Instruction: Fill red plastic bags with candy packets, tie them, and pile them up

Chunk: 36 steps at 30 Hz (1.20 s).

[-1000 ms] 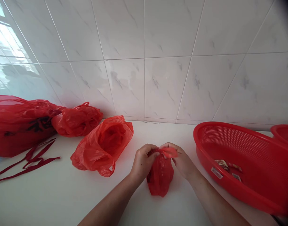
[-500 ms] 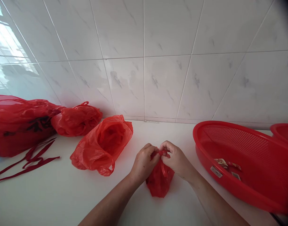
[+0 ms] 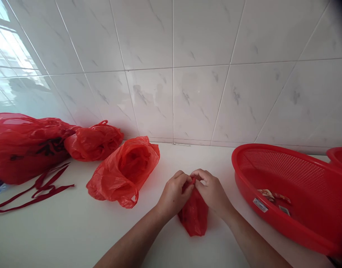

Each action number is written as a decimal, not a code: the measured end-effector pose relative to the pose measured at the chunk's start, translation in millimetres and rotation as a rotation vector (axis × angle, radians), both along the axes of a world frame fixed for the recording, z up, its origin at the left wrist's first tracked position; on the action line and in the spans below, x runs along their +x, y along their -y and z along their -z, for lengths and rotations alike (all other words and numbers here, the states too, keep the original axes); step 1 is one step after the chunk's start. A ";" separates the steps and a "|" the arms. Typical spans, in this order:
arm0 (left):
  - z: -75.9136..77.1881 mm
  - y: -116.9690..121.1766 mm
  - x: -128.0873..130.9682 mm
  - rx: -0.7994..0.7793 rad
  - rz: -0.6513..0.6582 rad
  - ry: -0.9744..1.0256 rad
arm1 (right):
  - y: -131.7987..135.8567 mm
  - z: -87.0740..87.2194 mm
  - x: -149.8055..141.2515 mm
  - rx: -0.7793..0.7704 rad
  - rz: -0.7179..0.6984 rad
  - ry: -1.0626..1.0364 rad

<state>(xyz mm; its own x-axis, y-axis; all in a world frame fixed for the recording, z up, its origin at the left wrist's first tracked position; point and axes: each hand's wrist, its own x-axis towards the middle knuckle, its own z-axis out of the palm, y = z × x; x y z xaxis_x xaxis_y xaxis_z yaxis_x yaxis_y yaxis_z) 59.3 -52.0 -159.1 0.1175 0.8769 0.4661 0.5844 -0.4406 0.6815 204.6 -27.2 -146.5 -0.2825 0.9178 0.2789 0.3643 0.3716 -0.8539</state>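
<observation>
A small red plastic bag rests on the white counter in front of me, its body filled out and its top gathered. My left hand pinches the gathered top from the left side. From the right, my right hand pinches the same twisted neck between thumb and fingers, fingertips close to those of the left. The fingers hide most of the neck, and what lies inside the bag cannot be made out. An open red plastic bag lies on its side left of my hands, mouth facing up and right.
A red mesh basket with a few small packets in it stands at the right, another red basket behind. Bundled red bags, a large printed red bag and dark red straps lie left. A tiled wall rises behind.
The loose red end above the bag's neck was folded down over the front and is now drawn in between my fingertips. My right hand has closed in on the neck beside my left.
</observation>
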 end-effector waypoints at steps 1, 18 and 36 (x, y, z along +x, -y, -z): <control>0.0 0.5 -0.9 0.025 0.001 -0.038 | -0.5 -2.2 2.0 -0.096 -0.055 -0.071; 16.3 19.9 16.2 0.079 0.183 -0.210 | -27.4 23.2 21.1 -0.476 0.017 -0.620; -3.6 18.8 2.1 -0.221 -0.021 -0.188 | -49.6 62.2 44.1 -0.531 0.046 -0.663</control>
<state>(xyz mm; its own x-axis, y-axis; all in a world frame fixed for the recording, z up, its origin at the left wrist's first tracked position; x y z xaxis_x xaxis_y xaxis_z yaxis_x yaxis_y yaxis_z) 61.4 -70.8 -155.5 0.1641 0.9579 0.2356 0.7170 -0.2798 0.6384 248.7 22.4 -208.8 -0.1720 0.9803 -0.0975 -0.2679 -0.1418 -0.9530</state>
